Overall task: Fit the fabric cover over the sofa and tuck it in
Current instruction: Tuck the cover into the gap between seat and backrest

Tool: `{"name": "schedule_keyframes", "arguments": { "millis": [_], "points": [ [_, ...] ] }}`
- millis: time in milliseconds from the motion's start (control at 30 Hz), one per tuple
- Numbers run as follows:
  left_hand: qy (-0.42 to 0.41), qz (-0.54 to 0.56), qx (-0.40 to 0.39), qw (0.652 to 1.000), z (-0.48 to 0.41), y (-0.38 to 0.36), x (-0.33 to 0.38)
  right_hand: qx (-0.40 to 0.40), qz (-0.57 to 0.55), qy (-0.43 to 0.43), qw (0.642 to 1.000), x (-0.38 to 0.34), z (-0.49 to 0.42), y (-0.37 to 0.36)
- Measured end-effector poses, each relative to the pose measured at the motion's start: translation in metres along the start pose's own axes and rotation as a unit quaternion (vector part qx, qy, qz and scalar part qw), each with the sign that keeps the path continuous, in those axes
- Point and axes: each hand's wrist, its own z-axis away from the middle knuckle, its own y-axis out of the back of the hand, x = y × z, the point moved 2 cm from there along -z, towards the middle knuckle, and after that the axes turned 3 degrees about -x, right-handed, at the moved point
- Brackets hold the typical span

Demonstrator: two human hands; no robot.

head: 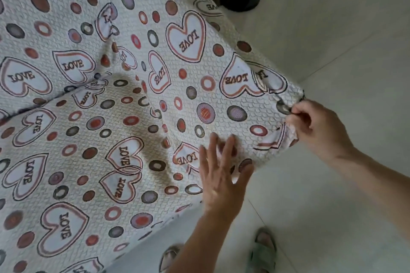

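The cover (133,86) is lying over the sofa arm and seat. The right hand (315,126) is pinching its corner hem — likely stretching it down — while the left hand (221,175), fingers flat, is steadying the cloth.

The cover (111,95) spreads across the left; the floor (343,55) lies to its right; a stand base (240,1) sits behind; the left hand (221,175) rests on the cover's near part; the right hand (315,124) pinches its right corner; a sandal (264,252) stands on the floor, nearest.
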Motion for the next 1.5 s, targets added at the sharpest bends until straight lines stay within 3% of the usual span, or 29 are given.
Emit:
{"name": "schedule_keyframes", "arguments": {
  "millis": [67,200,267,367,533,767,833,933,967,1167,1267,1367,1433,1500],
  "points": [
    [-0.028,-0.05,-0.021,0.998,-0.009,-0.007,0.022,-0.012,-0.062,0.0,0.998,0.016,-0.008,0.006],
    [-0.038,-0.101,-0.038,0.993,-0.042,-0.019,0.061,-0.045,-0.138,-0.11,0.983,0.039,-0.031,0.009],
    [-0.05,-0.115,-0.032,0.992,-0.053,-0.023,0.068,-0.075,-0.136,-0.118,0.981,0.039,-0.04,0.006],
    [-0.047,-0.143,-0.021,0.988,-0.056,-0.029,0.069,-0.055,-0.082,-0.129,0.987,0.045,-0.048,0.005],
    [-0.054,-0.157,-0.006,0.986,-0.057,-0.035,0.07,-0.089,-0.101,-0.267,0.954,0.065,-0.059,-0.011],
    [-0.043,-0.189,-0.012,0.981,-0.078,-0.042,0.095,-0.185,-0.159,-0.211,0.947,0.077,-0.072,0.006],
    [-0.057,-0.2,-0.021,0.978,-0.091,-0.043,0.101,-0.198,-0.236,-0.229,0.924,0.074,-0.074,0.007],
    [-0.067,-0.217,-0.045,0.973,-0.111,-0.047,0.111,-0.183,-0.404,-0.31,0.841,0.074,-0.077,0.004],
    [-0.067,-0.224,-0.051,0.971,-0.118,-0.047,0.112,-0.177,-0.422,-0.313,0.832,0.075,-0.078,0.002],
    [-0.102,-0.251,-0.075,0.96,-0.144,-0.053,0.12,-0.211,-0.398,-0.27,0.851,0.084,-0.086,-0.002],
    [-0.105,-0.252,-0.072,0.959,-0.142,-0.054,0.12,-0.211,-0.348,-0.217,0.888,0.082,-0.099,-0.005],
    [-0.109,-0.252,-0.073,0.959,-0.142,-0.053,0.121,-0.214,-0.225,-0.168,0.936,0.086,-0.104,-0.011],
    [-0.117,-0.263,-0.075,0.955,-0.141,-0.052,0.121,-0.209,-0.154,-0.184,0.948,0.097,-0.106,-0.019],
    [-0.138,-0.273,-0.081,0.948,-0.141,-0.047,0.12,-0.205,-0.173,-0.222,0.937,0.11,-0.106,-0.028]
  ]
}}
